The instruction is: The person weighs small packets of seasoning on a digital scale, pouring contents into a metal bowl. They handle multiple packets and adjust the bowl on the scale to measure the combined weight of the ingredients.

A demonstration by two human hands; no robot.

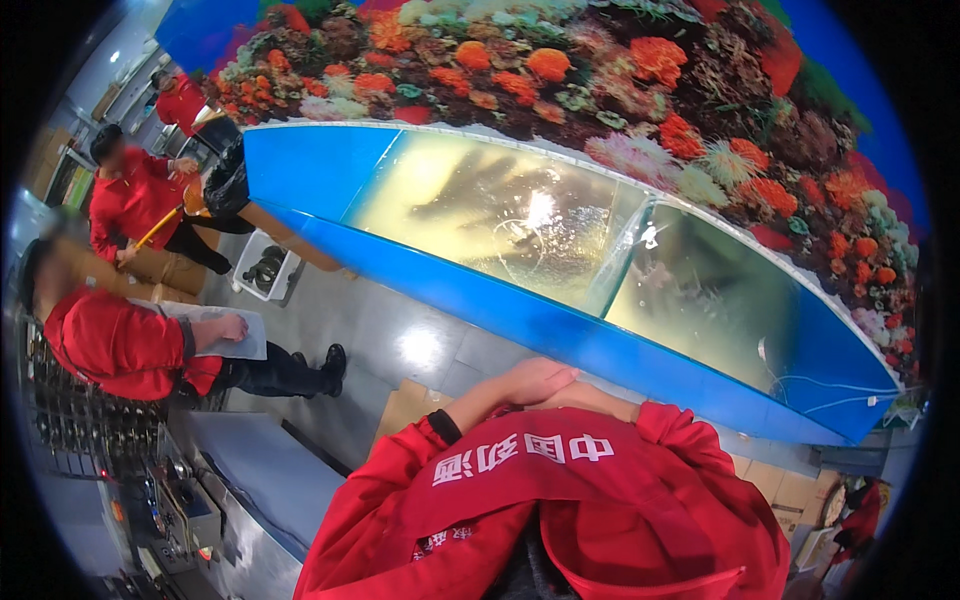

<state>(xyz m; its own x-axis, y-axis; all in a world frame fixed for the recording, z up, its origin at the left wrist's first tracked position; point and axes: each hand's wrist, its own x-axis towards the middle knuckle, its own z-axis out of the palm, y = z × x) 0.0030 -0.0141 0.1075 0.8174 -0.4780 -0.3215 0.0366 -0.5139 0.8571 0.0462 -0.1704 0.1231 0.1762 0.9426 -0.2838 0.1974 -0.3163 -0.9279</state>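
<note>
In front of my red apron (560, 440) my two hands are folded together at the waist. My left hand (540, 379) lies over my right hand and appears closed around it. Most of my right hand (568, 397) is hidden beneath, so its fingers do not show. No tool or other object is visible in either hand. Just beyond them runs the blue front wall (530, 305) of a long fish tank, apart from my hands. Dark fish (470, 185) show in the lit, yellowish water of the tank's middle section.
A glass divider (622, 262) splits the tank. Left stand people in red: one (125, 330) beside a steel counter (265, 460), another (135, 195) holding a yellow pole (158, 228), one farther back (182, 103). A white crate (265, 268) sits on the floor; cardboard (400, 408) lies nearer.
</note>
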